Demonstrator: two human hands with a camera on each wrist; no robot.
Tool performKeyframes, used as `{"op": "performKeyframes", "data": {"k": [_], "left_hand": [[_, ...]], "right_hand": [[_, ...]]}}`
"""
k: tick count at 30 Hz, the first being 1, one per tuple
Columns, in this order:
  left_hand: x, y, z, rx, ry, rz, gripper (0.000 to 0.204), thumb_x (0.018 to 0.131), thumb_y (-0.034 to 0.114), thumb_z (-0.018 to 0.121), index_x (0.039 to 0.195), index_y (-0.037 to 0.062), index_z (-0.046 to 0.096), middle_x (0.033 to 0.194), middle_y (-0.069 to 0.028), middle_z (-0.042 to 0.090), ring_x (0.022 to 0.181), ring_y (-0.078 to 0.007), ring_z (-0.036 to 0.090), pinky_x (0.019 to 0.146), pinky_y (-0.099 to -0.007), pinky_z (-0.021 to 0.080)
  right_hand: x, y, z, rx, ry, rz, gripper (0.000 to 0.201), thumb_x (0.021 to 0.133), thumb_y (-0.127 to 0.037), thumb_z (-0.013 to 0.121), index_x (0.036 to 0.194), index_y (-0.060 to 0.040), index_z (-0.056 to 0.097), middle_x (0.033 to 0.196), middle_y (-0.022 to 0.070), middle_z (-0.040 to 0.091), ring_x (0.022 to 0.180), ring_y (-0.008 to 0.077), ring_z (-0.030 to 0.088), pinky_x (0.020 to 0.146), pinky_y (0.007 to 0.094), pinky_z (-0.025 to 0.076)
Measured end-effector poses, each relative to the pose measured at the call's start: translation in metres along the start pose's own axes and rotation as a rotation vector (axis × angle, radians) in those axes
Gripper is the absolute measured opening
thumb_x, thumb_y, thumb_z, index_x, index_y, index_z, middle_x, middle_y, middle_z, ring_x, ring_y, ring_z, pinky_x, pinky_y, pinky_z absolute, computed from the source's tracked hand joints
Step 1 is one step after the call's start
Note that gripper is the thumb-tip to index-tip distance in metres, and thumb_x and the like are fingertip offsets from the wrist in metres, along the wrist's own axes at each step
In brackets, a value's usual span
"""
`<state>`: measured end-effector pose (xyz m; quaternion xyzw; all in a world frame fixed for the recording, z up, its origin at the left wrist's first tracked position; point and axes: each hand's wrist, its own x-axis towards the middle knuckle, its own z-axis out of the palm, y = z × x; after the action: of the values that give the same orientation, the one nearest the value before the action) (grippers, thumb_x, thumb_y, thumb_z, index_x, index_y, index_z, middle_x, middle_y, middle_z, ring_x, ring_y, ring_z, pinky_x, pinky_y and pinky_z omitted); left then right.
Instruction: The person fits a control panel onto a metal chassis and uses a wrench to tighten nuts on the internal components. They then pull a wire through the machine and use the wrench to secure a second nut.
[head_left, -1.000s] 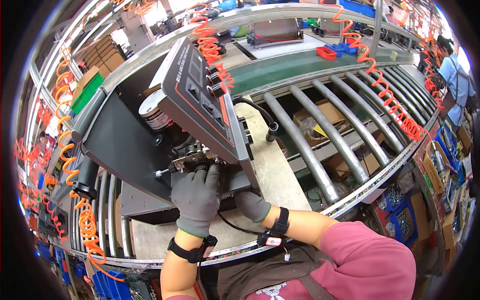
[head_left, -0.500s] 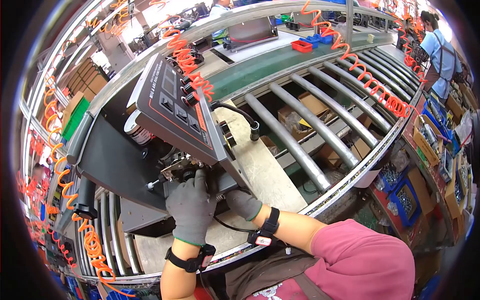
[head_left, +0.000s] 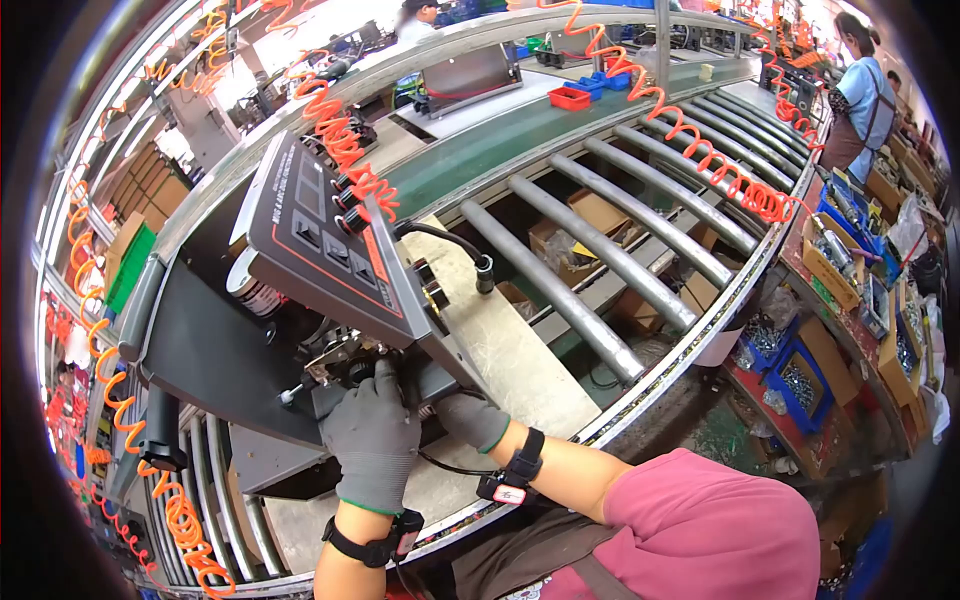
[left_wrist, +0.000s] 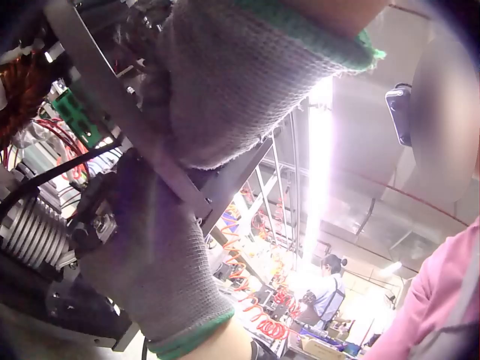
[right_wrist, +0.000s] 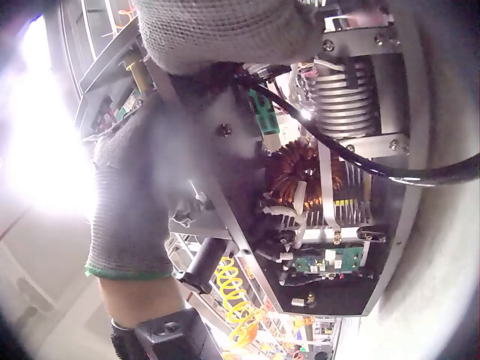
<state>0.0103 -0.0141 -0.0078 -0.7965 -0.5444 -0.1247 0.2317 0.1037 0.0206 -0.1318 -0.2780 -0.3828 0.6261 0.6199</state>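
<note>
A dark grey welding machine point(head_left: 215, 345) with an open side stands tilted, its lettered control panel point(head_left: 325, 240) facing up and right. Inside, a white-labelled spool point(head_left: 252, 288) sits behind a metal wire feeder point(head_left: 335, 358). My gloved left hand point(head_left: 372, 440) reaches in, fingers at the feeder beside a black knob point(head_left: 360, 372); its fingertips are hidden. From the other side of the machine's inner wall, my gloved right hand point(head_left: 472, 420) reaches in beneath the panel. Its fingers are hidden too. The right wrist view shows a copper coil point(right_wrist: 300, 176) and black cable point(right_wrist: 360, 166) below that hand.
A pale board point(head_left: 530, 365) lies under the machine on a roller conveyor point(head_left: 560, 285). Coiled orange air hoses point(head_left: 345, 145) hang around it. Bins of small parts point(head_left: 795, 385) stand at right, where another person point(head_left: 858, 105) is at the line. A green belt point(head_left: 470, 155) runs behind.
The head view has turned, so the machine and both hands appear farther left and lower. Both hands stay at the same part of the machine, with little visible movement.
</note>
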Motion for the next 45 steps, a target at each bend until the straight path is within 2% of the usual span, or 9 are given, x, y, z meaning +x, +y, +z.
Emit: {"op": "performKeyframes", "data": {"k": [5,9,11,18,20,23,24,38,45], "left_hand": [[0.000,0.001,0.000,-0.003,-0.004,-0.027,0.033,0.083,0.025,0.060,0.110,0.0071,0.061,0.077,-0.0083,0.062,0.068,-0.0265,0.062,0.056,-0.0407,0.048],[0.001,0.004,-0.001,0.012,0.016,-0.029,0.031,0.083,0.026,0.059,0.107,0.0069,0.062,0.074,-0.0091,0.062,0.065,-0.0274,0.062,0.055,-0.0405,0.048],[0.002,0.004,-0.004,0.016,0.000,-0.029,0.031,0.083,0.027,0.059,0.107,0.0070,0.062,0.073,-0.0091,0.062,0.065,-0.0274,0.062,0.054,-0.0404,0.048],[-0.001,-0.002,0.008,0.005,0.037,0.005,0.034,0.082,0.028,0.062,0.109,0.0076,0.061,0.072,-0.0086,0.060,0.063,-0.0274,0.061,0.053,-0.0418,0.047],[-0.001,-0.001,0.004,-0.012,0.020,-0.007,0.035,0.081,0.027,0.062,0.110,0.0077,0.061,0.073,-0.0085,0.060,0.064,-0.0273,0.061,0.054,-0.0418,0.047],[-0.001,0.002,0.004,-0.018,-0.011,-0.055,0.038,0.079,0.027,0.064,0.110,0.0073,0.061,0.077,-0.0080,0.060,0.068,-0.0263,0.061,0.054,-0.0415,0.046],[-0.001,0.003,0.003,-0.006,-0.023,-0.056,0.037,0.079,0.028,0.063,0.110,0.0072,0.061,0.076,-0.0074,0.060,0.067,-0.0260,0.061,0.054,-0.0417,0.046],[-0.003,0.006,0.009,-0.045,0.044,-0.111,0.030,0.079,0.028,0.063,0.103,0.0105,0.064,0.072,-0.0045,0.057,0.065,-0.0237,0.060,0.053,-0.0400,0.044],[-0.003,0.005,0.010,-0.067,0.118,-0.094,0.028,0.079,0.027,0.063,0.102,0.0111,0.064,0.069,-0.0042,0.056,0.061,-0.0237,0.058,0.052,-0.0383,0.043]], "right_hand": [[0.005,0.024,-0.009,0.076,-0.035,0.078,0.019,0.070,0.000,0.065,0.089,-0.0013,0.062,0.077,0.0050,0.059,0.071,0.0141,0.057,0.064,0.0290,0.049],[0.006,0.018,-0.011,-0.103,-0.060,-0.234,0.019,0.072,0.000,0.064,0.091,0.0002,0.062,0.079,0.0048,0.061,0.076,0.0139,0.056,0.068,0.0309,0.049],[0.000,0.011,-0.009,-0.080,-0.040,0.001,0.020,0.072,0.001,0.063,0.092,-0.0004,0.063,0.084,0.0060,0.062,0.078,0.0157,0.056,0.071,0.0318,0.048],[0.004,0.022,-0.012,0.036,0.011,0.078,0.028,0.073,-0.004,0.067,0.100,0.0011,0.061,0.091,0.0067,0.062,0.082,0.0160,0.056,0.073,0.0311,0.048],[0.001,0.014,-0.012,-0.347,-0.057,-0.169,0.021,0.084,-0.010,0.060,0.103,0.0003,0.059,0.089,0.0065,0.061,0.083,0.0140,0.054,0.073,0.0294,0.048],[0.007,0.008,-0.011,-0.288,-0.064,-0.376,0.020,0.093,-0.015,0.050,0.106,-0.0021,0.057,0.091,0.0065,0.060,0.085,0.0121,0.052,0.074,0.0270,0.047],[0.011,0.013,-0.015,-0.114,-0.142,-0.188,0.021,0.096,-0.015,0.045,0.110,-0.0035,0.057,0.095,0.0059,0.058,0.088,0.0106,0.050,0.076,0.0256,0.046],[0.013,0.047,-0.024,-0.223,-0.159,-0.187,0.023,0.096,-0.012,0.047,0.118,-0.0047,0.053,0.106,0.0044,0.054,0.095,0.0081,0.050,0.079,0.0239,0.046],[0.014,0.057,-0.026,0.047,-0.143,-0.104,0.024,0.096,-0.010,0.047,0.119,-0.0045,0.052,0.107,0.0044,0.054,0.095,0.0087,0.050,0.079,0.0237,0.046]]}}
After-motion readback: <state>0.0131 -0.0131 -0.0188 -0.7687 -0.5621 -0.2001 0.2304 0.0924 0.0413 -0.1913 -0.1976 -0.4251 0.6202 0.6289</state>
